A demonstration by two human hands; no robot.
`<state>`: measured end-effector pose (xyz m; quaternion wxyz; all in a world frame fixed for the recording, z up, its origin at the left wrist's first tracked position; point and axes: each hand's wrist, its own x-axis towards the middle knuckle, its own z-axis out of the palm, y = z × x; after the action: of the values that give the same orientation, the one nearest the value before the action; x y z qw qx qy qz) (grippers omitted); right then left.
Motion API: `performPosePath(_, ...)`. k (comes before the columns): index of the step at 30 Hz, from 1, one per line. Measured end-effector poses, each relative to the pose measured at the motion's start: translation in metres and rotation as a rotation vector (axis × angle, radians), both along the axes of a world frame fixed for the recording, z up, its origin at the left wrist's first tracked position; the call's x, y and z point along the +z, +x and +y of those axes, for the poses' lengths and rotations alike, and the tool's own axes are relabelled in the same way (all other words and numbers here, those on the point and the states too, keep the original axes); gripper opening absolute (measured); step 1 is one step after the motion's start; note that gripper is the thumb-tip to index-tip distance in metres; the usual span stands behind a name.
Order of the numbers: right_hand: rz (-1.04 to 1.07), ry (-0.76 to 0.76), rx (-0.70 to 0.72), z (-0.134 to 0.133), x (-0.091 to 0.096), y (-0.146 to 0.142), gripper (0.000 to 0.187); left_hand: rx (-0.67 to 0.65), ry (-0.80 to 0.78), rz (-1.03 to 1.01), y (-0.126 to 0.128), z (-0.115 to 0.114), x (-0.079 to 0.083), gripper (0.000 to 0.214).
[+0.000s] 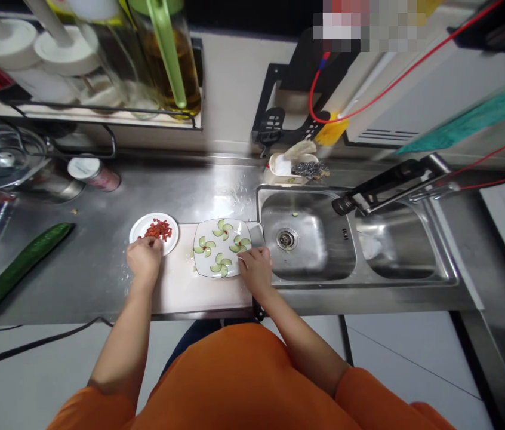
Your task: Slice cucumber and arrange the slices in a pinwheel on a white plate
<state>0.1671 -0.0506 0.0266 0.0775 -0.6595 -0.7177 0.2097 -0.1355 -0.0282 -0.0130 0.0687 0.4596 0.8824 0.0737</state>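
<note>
My left hand (144, 258) is at the near rim of a small white round plate (134, 232), its fingers pinched beside a heap of red dried berries (158, 228) that look like goji berries. Whatever is between those fingertips is hidden. A white square plate (210, 269) lies on the cutting board (181, 295), bearing several pinwheel flowers of cucumber slices (222, 229) with small red bits at their centres. Over that plate's right edge, my right hand (256, 269) has its fingers drawn together near the right-hand flower; what they hold, if anything, cannot be seen.
A whole cucumber (19, 272) lies on the steel counter (100, 263) at left. Behind it stand a pink-labelled canister (95, 173) and a glass-lidded pot (2, 158). A double sink (315, 239) with a black faucet (378, 185) is at right. Bottles (172, 65) line the rack above.
</note>
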Motion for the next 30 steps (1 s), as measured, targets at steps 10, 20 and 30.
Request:
performPosePath(10, -0.001, -0.005, 0.027, -0.001, 0.004, -0.005, 0.021, -0.023, 0.105, -0.233, 0.018, -0.029, 0.015, 0.029)
performPosePath(20, -0.006, -0.027, 0.046, -0.008, 0.007, -0.008, 0.022, -0.525, 0.275, -0.425, 0.101, -0.041, 0.02, 0.014)
performPosePath(30, 0.007, -0.063, 0.122, -0.022, -0.007, -0.018, 0.023, -0.719, 0.162, -0.292, 0.126, -0.047, 0.003, 0.017)
